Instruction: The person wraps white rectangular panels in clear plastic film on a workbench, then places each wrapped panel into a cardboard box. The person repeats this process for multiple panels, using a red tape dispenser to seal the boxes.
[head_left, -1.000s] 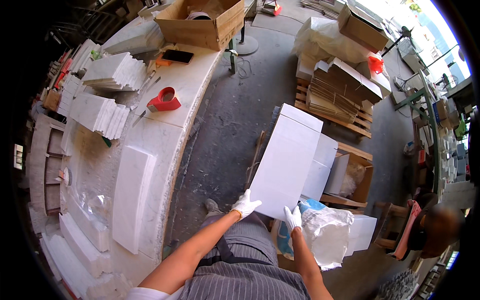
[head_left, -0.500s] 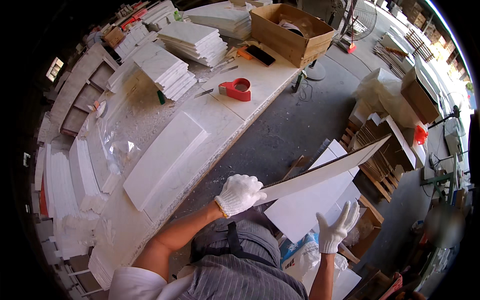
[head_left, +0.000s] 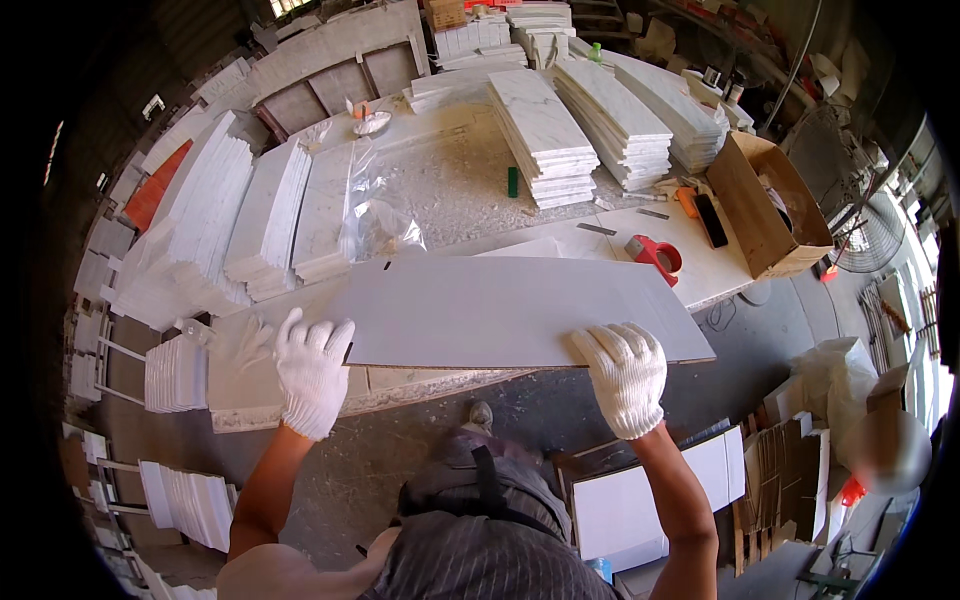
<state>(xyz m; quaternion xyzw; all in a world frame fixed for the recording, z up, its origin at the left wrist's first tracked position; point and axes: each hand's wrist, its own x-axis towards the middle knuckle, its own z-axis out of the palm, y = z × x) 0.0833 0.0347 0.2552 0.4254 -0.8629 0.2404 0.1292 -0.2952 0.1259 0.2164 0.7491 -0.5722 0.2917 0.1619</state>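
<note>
A long, pale grey-white cardboard sheet (head_left: 510,305) with a thin brown near edge is held tilted across the front of the marble-topped table. My gloved left hand (head_left: 315,372) is at its left end, fingers bent against the edge. My gloved right hand (head_left: 625,375) grips the near edge toward the right end, fingers lying over the top face and the thumb hidden. Beneath the sheet, a white slab (head_left: 530,250) on the table is mostly covered, with only its far edge showing. A red tape dispenser (head_left: 655,258) stands just beyond the sheet's right end.
Stacks of marble slabs (head_left: 545,135) stand at the table's back, more slabs (head_left: 270,215) at its left. A phone (head_left: 711,220), a blade (head_left: 596,229) and an open cardboard box (head_left: 770,205) are at right. White sheets (head_left: 650,495) and folded cardboard (head_left: 785,480) lie low right.
I have turned left to face the table and brought the sheet over it from the right. My right hand, open and apart from the sheet before, now grips it.
</note>
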